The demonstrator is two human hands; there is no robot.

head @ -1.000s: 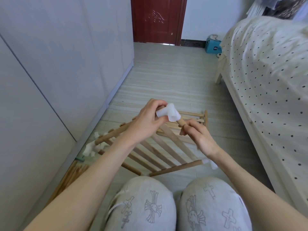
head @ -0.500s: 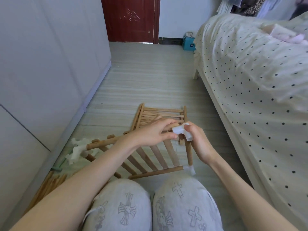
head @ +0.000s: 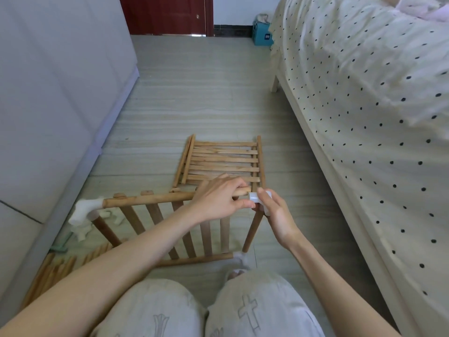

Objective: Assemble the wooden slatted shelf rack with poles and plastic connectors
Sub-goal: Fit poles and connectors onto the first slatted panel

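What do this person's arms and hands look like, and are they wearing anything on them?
Both forearms are bare, with no sleeves in view. The left hand and right hand wear no gloves, and no rings, watch or bracelet show. Fingernails look short and unpainted.

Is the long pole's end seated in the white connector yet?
Not yet: the long pole end shows bare beside the white connector, still outside its socket.
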